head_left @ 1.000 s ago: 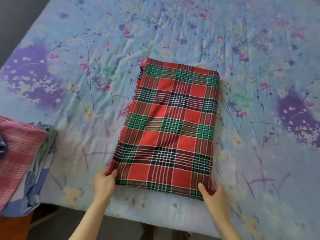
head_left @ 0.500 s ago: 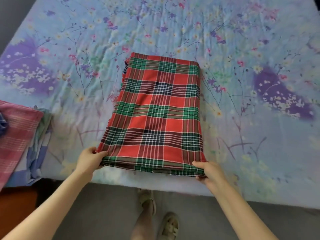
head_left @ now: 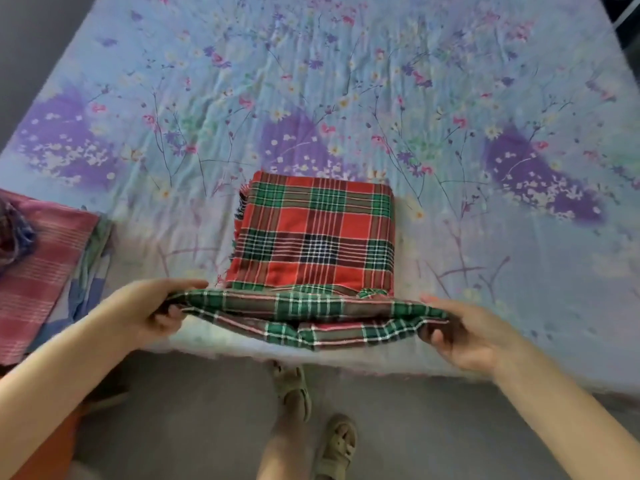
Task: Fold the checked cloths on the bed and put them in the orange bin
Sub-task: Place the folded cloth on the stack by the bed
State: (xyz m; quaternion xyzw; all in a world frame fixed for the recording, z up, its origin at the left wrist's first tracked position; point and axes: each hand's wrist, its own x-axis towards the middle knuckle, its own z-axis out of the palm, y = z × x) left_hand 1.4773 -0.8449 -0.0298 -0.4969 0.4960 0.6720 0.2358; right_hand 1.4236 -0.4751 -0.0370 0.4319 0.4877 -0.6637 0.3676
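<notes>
A pink checked pile (head_left: 38, 258) lies at the edge of the floral bed (head_left: 346, 81), the left hand (head_left: 149, 310) pinches the raised near edge of the red-and-green checked cloth (head_left: 311, 237), whose far part lies flat on the bed, and the right hand (head_left: 464, 334) pinches that edge's other corner.

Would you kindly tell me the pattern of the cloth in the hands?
Red and green check on the cloth; head view.

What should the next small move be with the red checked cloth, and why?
Probably carry the near edge forward and lay it on the far edge, halving the red checked cloth. The left hand and right hand each grip a near corner, holding that edge off the bed, while the far part lies flat, so the fold looks set up.
</notes>
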